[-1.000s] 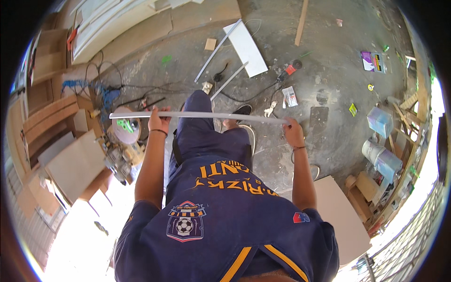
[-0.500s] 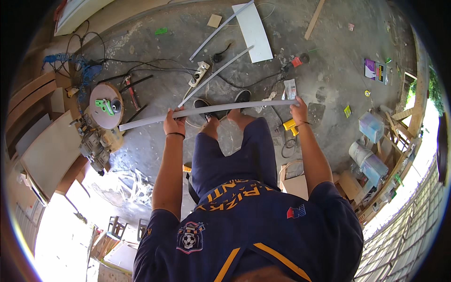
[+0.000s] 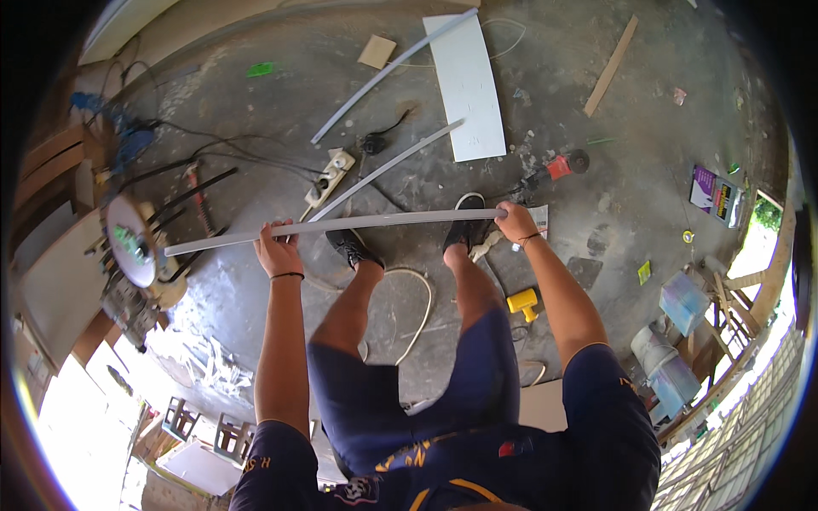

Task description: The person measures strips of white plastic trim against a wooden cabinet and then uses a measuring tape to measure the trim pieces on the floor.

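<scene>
My left hand (image 3: 279,249) is closed around a long pale grey strip (image 3: 383,221), a short way in from its left end. At the strip's right end my right hand (image 3: 518,223) grips it, fingers wrapped over. The strip lies almost level across the view, above my shoes, its left end a little lower. Just beyond it, a second grey strip (image 3: 392,167) slants over the floor toward a white panel (image 3: 469,102). A third strip (image 3: 383,81) rests farther off, with its far end over the panel's corner.
A white power strip (image 3: 331,177) with cables sits ahead of my left foot. At left stands a machine with a round disc (image 3: 132,241). A red angle grinder (image 3: 560,167) and a yellow tool (image 3: 522,302) lie to the right. Plastic tubs (image 3: 684,295) stand at far right.
The held strip has shifted left and lower in the view, still in both hands. My legs are now farther apart, and the whole view has shifted, with the floor things appearing lower.
</scene>
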The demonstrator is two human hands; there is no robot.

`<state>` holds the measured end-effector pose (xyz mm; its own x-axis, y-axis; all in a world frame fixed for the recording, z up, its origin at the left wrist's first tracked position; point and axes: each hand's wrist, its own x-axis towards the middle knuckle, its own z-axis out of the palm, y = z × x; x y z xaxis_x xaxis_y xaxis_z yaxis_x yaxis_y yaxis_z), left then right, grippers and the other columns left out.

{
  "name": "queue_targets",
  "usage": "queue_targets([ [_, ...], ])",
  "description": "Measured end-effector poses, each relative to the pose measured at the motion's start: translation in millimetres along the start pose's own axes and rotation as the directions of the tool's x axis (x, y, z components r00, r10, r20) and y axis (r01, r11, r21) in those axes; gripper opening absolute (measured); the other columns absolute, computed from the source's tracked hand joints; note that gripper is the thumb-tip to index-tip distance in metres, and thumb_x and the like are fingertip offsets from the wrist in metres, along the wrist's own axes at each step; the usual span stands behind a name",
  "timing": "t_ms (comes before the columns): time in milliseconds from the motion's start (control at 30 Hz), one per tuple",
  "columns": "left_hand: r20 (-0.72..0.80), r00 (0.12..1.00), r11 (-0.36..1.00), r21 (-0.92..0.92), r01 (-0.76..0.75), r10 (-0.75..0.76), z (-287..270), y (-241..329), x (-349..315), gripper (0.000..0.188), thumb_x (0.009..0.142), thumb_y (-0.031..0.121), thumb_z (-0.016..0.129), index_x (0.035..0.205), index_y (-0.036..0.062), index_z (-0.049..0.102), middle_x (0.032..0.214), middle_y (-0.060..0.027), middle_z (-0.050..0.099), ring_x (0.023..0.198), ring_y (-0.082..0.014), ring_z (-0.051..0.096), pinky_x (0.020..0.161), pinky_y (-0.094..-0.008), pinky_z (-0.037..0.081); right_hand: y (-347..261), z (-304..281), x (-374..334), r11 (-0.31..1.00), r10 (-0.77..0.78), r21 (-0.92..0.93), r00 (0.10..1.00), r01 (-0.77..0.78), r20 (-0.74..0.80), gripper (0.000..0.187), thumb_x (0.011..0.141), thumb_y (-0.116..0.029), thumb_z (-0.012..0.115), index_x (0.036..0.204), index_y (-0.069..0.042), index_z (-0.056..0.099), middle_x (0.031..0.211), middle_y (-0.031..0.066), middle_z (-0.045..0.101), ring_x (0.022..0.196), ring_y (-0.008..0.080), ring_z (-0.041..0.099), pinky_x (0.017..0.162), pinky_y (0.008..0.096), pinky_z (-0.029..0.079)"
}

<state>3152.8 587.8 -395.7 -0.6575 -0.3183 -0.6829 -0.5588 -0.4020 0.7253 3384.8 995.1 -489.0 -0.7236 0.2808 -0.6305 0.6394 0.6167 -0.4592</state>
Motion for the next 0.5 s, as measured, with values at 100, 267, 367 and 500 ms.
queue_targets([
  [100,0.102,0.994,0.994,0.09,-0.056,0.047,27,-78,57,0.021,0.087,0.019,0.054,0.1,0.0062,0.043,0.087,-0.0085,0.054,0.085,-0.0277,0.058,0.072,-0.0429,0.049,61,41,55,0.996,0.008,-0.084,1.0,-0.009,-0.019,0.023,0.073,-0.017,0.059,0.091,-0.004,0.061,0.086,0.0202,0.061,0.085,0.0374,0.058,0.075,0.044,0.047],
  [267,0.02,0.999,0.997,0.055,0.048,-0.049,28,-176,144,0.022,0.087,0.018,0.053,0.1,0.0024,0.044,0.09,-0.0118,0.054,0.087,-0.0292,0.058,0.072,-0.0432,0.051,103,67,144,0.988,0.046,-0.129,0.961,-0.084,-0.273,0.029,0.074,-0.014,0.057,0.101,-0.006,0.061,0.097,0.0179,0.061,0.093,0.036,0.056,0.081,0.0433,0.046],
  [367,-0.106,0.994,1.0,0.027,-0.005,0.008,27,-210,165,0.025,0.087,0.02,0.052,0.1,0.0,0.044,0.092,-0.0146,0.052,0.088,-0.0326,0.057,0.072,-0.0457,0.051,114,72,184,0.918,-0.256,-0.386,0.877,0.088,-0.408,0.03,0.072,-0.009,0.054,0.101,-0.008,0.061,0.104,0.0122,0.059,0.098,0.0316,0.054,0.083,0.0406,0.045],
  [500,-0.022,0.979,0.972,0.127,-0.199,0.204,58,-211,191,0.025,0.085,0.019,0.055,0.093,0.0025,0.039,0.081,-0.0126,0.054,0.073,-0.0293,0.061,0.054,-0.0376,0.051,40,63,240,0.898,-0.438,-0.123,0.831,0.422,-0.344,0.027,0.074,-0.009,0.054,0.1,-0.004,0.061,0.105,0.0137,0.058,0.098,0.0334,0.053,0.081,0.0398,0.046],
])
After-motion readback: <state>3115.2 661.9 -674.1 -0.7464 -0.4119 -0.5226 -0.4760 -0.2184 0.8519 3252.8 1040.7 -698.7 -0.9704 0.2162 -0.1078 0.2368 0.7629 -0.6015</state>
